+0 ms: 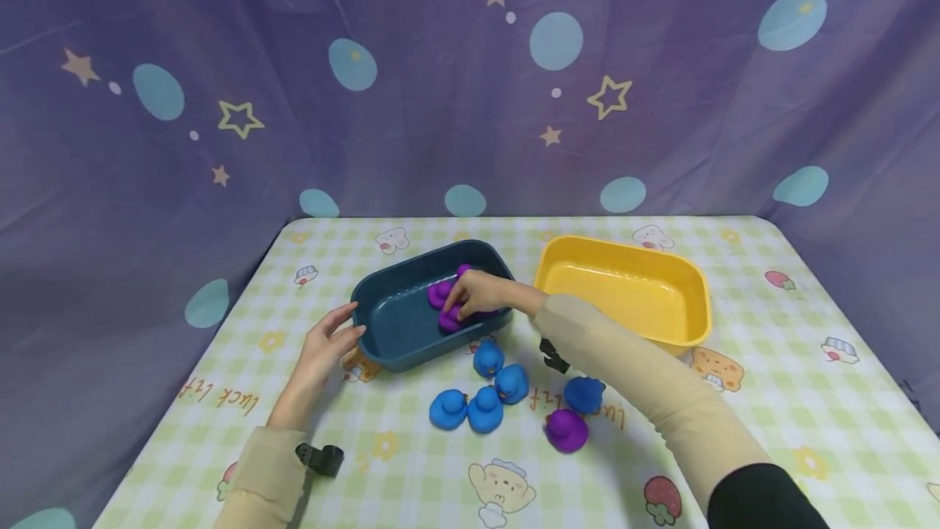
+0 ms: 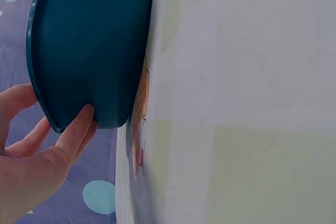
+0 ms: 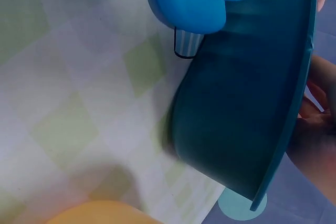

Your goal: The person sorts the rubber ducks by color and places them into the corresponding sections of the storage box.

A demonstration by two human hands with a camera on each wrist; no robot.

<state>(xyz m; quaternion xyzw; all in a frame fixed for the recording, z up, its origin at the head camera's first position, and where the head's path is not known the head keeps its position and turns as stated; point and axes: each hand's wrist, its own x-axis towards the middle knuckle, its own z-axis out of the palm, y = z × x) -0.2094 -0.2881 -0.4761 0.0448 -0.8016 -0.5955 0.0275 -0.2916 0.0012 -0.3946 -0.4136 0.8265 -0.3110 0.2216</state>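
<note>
My left hand (image 1: 329, 343) is at the left end of a dark teal tub (image 1: 396, 359), its fingertips touching the rim and outer wall. In the left wrist view, extended fingers (image 2: 79, 127) rest against that tub wall. My right hand (image 1: 481, 292) reaches down inside the tub, fingers curled on a purple rubber duck (image 1: 450, 320). Another purple duck (image 1: 439, 294) lies right beside it, with more purple showing around the hand. The right wrist view has the tub's wall hiding the fingertips.
Several blue rubber ducks (image 1: 485, 410) stand on the checkered cloth in front of the tub. Nearer the right forearm are another blue duck (image 1: 583, 394) and a purple duck (image 1: 566, 430). A yellow tub (image 1: 698, 300) sits at the right, partly behind the right sleeve.
</note>
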